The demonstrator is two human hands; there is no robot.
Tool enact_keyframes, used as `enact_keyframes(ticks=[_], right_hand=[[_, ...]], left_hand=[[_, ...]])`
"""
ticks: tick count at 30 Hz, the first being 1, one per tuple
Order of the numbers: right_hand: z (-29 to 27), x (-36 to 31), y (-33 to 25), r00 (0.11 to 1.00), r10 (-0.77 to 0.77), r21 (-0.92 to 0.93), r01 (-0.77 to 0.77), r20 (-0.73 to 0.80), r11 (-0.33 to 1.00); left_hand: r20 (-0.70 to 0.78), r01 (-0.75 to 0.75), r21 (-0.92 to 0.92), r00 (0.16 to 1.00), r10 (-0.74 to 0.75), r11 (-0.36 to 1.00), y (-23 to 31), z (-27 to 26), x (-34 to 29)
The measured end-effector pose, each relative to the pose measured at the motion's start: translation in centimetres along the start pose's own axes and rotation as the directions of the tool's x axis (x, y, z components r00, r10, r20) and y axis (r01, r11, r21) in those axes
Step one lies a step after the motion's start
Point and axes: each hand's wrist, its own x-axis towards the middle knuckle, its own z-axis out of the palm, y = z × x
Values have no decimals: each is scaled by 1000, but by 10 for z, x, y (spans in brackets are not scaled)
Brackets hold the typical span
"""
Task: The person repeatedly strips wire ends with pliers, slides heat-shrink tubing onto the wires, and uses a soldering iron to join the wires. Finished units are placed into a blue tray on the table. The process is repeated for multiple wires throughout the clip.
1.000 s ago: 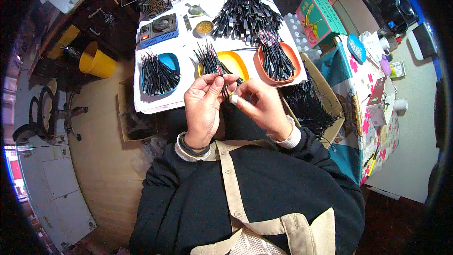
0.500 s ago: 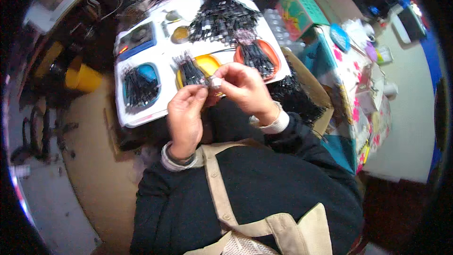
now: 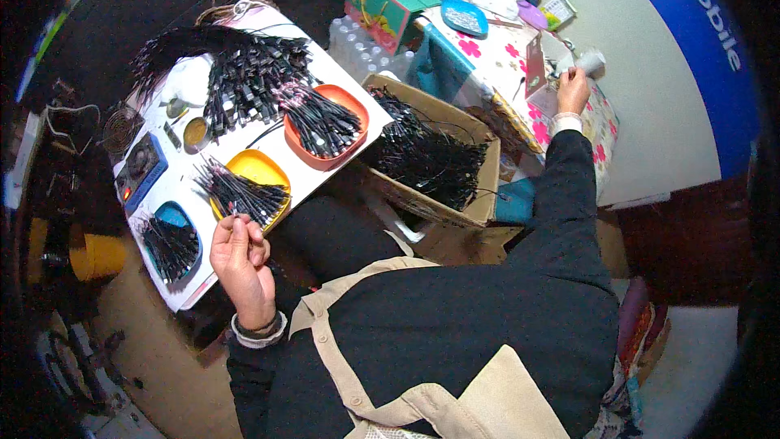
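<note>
Just in front of the yellow tray (image 3: 282,180), my left hand (image 3: 246,272) is closed, thumb against curled fingers. Whatever it pinches is hidden or too small to name. Short black cables (image 3: 244,195) lie bundled in that tray, their ends toward the hand. My right arm reaches out to the side table, where my right hand (image 3: 574,93) is closed with fingertips together beside a white cup-like thing (image 3: 591,61) and a small open box (image 3: 546,85). What those fingertips hold cannot be made out.
A blue tray (image 3: 172,213) and an orange tray (image 3: 357,102) hold more cables on the white table (image 3: 313,183). Nearby are a heap of black cables (image 3: 244,65), a round tin (image 3: 195,134) and a blue device (image 3: 146,171). A cardboard box (image 3: 486,187) of cables stands between the tables.
My hands were together over the white table with a small whitish thing between them. My right hand has moved away to the side table; the view has turned right.
</note>
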Motion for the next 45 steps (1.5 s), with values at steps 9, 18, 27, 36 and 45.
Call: enact_keyframes(ticks=[9, 18, 27, 36, 45], right_hand=[[-10, -158, -252, 687, -636, 846, 58, 351, 531], [61, -197, -351, 516, -699, 654, 308, 495, 690], [-27, -186, -349, 648, -751, 872, 289, 126, 396], [-143, -281, -361, 277, -847, 769, -602, 454, 215], [-156, -286, -366, 357, -885, 940, -269, 299, 210]], left_hand=[[6, 51, -70, 999, -50, 996, -1, 9, 2], [-14, 66, -103, 998, -68, 992, 7, -10, -7], [-116, 5, 9, 993, -4, 1000, 10, 1, -2], [-48, -241, -181, 971, 236, 954, 13, 23, -6], [-46, -178, -117, 984, 174, 977, 15, 14, -17]])
